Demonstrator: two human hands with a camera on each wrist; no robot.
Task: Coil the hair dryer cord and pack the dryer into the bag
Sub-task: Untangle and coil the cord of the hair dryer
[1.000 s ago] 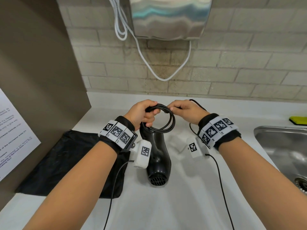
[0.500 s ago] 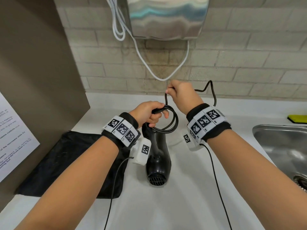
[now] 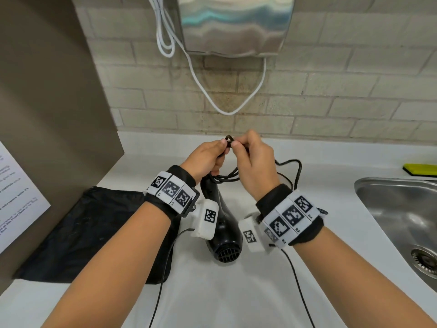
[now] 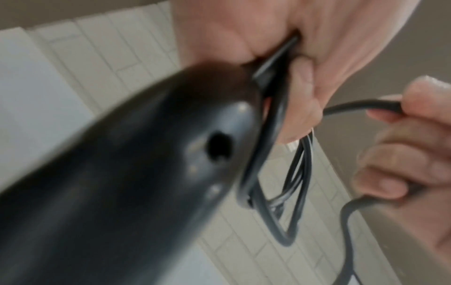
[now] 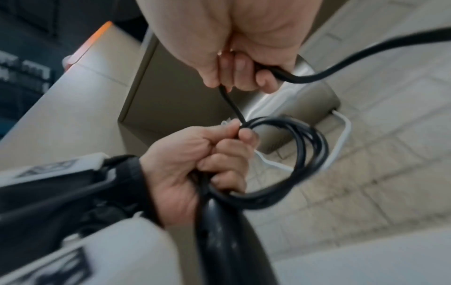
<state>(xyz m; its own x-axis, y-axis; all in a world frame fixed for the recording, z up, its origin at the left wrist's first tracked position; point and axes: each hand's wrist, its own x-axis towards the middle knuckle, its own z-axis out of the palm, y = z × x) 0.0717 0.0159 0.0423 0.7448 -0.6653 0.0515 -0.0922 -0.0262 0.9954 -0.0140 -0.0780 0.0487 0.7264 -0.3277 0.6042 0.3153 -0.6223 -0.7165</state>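
Fingers (image 5: 246, 135) of my left hand (image 3: 205, 159) grip the coiled cord (image 5: 305, 164) and the hair dryer (image 3: 222, 223) handle above the table (image 3: 236, 292). My right hand (image 3: 255, 162) pinches the loose cord; the bag (image 3: 89, 233) lies left.

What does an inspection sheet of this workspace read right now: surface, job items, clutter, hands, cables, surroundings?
Surface: white countertop, steel sink at the right.
Job's things: black hair dryer, its handle end raised in the left hand's grip, its grille end nearest the camera; black bag lies flat at the left, dryer not yet in it.
Clutter: yellow sponge behind the sink.
Grippers: left hand grips the coiled loops and the dryer handle; right hand pinches the cord.
Cables: hair dryer cord partly coiled, a loose length still trails right; thin wrist-camera leads run toward the camera.
Surroundings: brick wall, steel hand dryer with a white cable.
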